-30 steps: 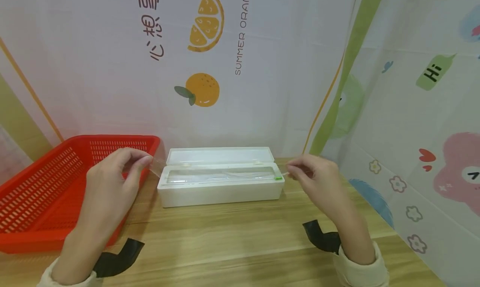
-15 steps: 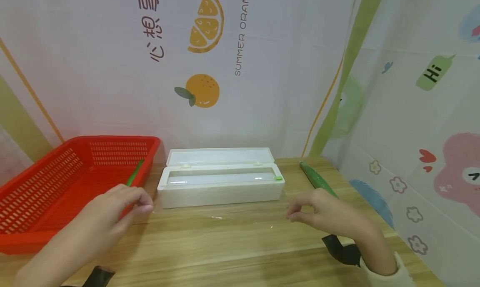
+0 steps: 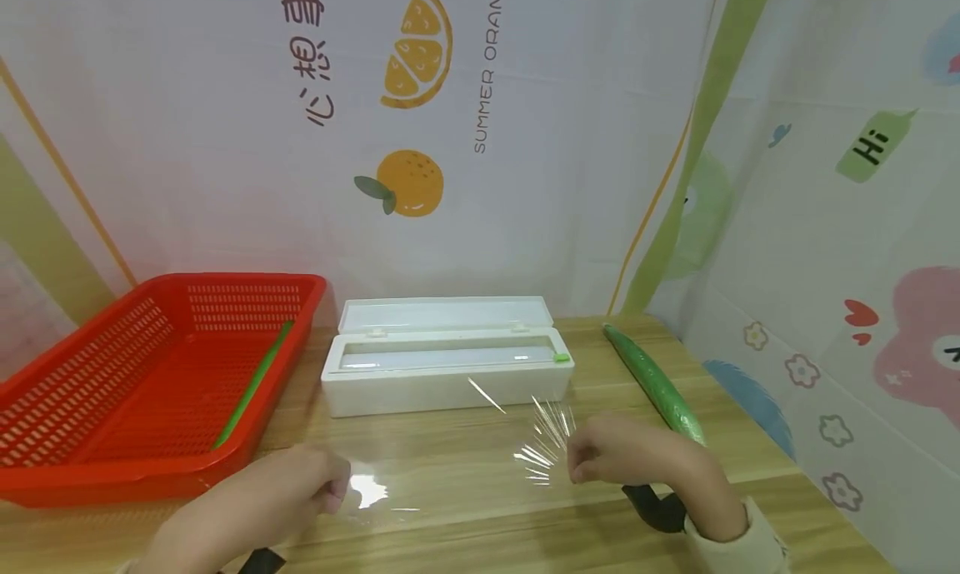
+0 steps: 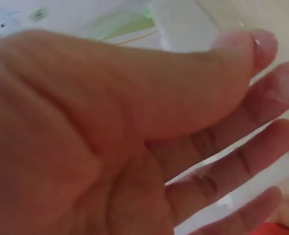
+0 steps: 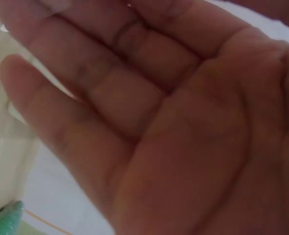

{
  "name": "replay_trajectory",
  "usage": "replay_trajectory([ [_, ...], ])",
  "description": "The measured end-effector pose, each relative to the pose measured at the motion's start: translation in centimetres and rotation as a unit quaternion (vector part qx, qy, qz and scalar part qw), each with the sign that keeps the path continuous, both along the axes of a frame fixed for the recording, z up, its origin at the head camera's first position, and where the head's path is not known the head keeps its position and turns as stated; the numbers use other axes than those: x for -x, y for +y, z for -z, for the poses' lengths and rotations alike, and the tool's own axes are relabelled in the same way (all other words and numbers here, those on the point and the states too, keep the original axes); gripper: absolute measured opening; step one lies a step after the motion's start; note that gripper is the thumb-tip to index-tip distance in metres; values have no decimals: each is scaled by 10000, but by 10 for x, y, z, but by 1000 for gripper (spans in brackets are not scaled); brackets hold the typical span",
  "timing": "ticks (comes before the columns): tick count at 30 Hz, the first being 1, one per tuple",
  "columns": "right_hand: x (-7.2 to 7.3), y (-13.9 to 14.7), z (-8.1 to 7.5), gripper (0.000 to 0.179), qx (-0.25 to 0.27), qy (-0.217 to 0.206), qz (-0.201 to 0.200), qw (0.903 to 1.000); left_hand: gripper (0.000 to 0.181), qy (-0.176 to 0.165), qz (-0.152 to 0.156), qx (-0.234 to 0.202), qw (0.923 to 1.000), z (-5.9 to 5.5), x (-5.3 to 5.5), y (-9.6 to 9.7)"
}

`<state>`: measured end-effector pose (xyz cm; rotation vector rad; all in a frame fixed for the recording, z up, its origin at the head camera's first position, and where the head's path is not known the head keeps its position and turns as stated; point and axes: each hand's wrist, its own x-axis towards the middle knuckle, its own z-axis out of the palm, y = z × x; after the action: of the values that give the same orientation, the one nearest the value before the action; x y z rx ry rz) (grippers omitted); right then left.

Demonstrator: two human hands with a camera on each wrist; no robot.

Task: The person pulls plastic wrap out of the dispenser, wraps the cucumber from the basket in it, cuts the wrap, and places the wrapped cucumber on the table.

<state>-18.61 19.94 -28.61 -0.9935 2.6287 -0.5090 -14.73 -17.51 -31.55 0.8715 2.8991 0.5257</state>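
A sheet of clear cling film [image 3: 536, 457] stretches over the wooden table [image 3: 442, 524] toward me, visible mostly by its bright glints and creases. My left hand [image 3: 258, 507] pinches its left side; in the left wrist view the thumb [image 4: 193, 93] presses against the index finger. The right hand [image 3: 618, 453] pinches the film's right side, where creases fan out from the fingers. Behind the film stands a white cling film dispenser box [image 3: 446, 397], its lid [image 3: 446, 313] raised and a white roll inside. A small green cutter tab [image 3: 561, 357] sits at the right end of its slot.
On the left stands a red plastic basket [image 3: 97, 481] with a long thin green thing [image 3: 255, 384] along its right wall. A cucumber [image 3: 652, 376] lies on the table at right, beyond my right hand. Printed curtains [image 3: 525, 224] close off the back and right.
Both hands have come back from the dispenser toward me and lower, drawing the film out over the table. The cucumber and the green thing in the basket, earlier hidden by the hands, now show.
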Motion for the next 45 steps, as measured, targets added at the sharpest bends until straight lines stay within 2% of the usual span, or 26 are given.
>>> replay_trajectory([
  [5,2,-5,11,11,-315,-203,321,9988,29,85,-7,125,9999,14,4,6],
  [9,2,-10,20,12,-445,-300,500,9973,28,-8,-198,311,9993,22,4,9],
  [18,4,-20,31,16,-697,32,469,9965,28,-54,-439,516,9977,32,7,12],
  [24,4,-24,36,28,-716,-5,634,9954,29,68,-363,588,9976,31,7,14],
  [34,2,-29,38,30,-712,-234,862,9935,30,88,-215,613,9978,29,6,14],
  [40,3,-29,39,32,-725,-195,788,9941,31,-192,-329,628,9973,27,4,13],
  [45,2,-30,40,32,-678,-195,772,9945,30,-410,-336,434,9976,25,2,11],
])
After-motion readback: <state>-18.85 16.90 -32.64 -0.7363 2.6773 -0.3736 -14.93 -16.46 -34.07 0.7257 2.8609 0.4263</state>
